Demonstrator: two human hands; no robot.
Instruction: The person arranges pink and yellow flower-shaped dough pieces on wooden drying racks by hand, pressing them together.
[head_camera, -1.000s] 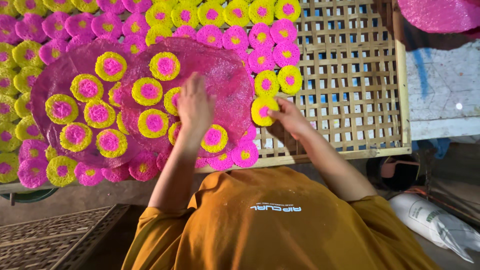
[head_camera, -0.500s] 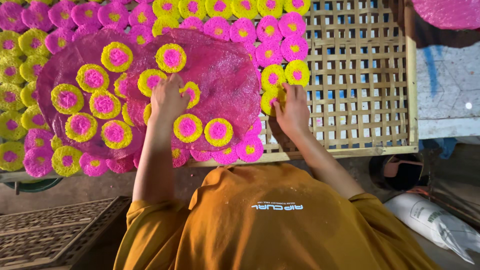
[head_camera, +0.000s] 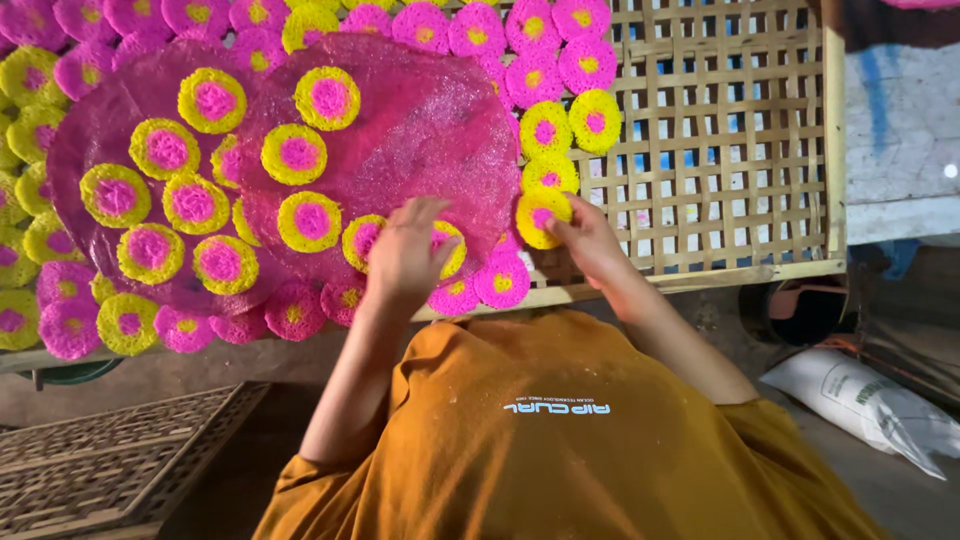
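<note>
My left hand (head_camera: 405, 255) lies with curled fingers over a round yellow disc with a pink centre (head_camera: 455, 252), at the near edge of a large pink sheet (head_camera: 420, 130). The sheet carries several such discs. My right hand (head_camera: 592, 240) pinches another yellow, pink-centred disc (head_camera: 538, 215) against the woven bamboo tray (head_camera: 720, 150), at the end of a column of discs (head_camera: 548, 130). Pink discs (head_camera: 500, 282) line the tray's near edge between my hands.
Rows of pink and yellow discs fill the tray's left and far side; its right part is bare lattice. A second woven tray (head_camera: 110, 465) lies on the floor at lower left. A white sack (head_camera: 860, 400) lies at lower right. My orange shirt (head_camera: 560, 440) fills the bottom.
My left hand has moved right and nearer, from the sheet's middle to a disc at its near edge. My right hand stays at the yellow disc on the tray.
</note>
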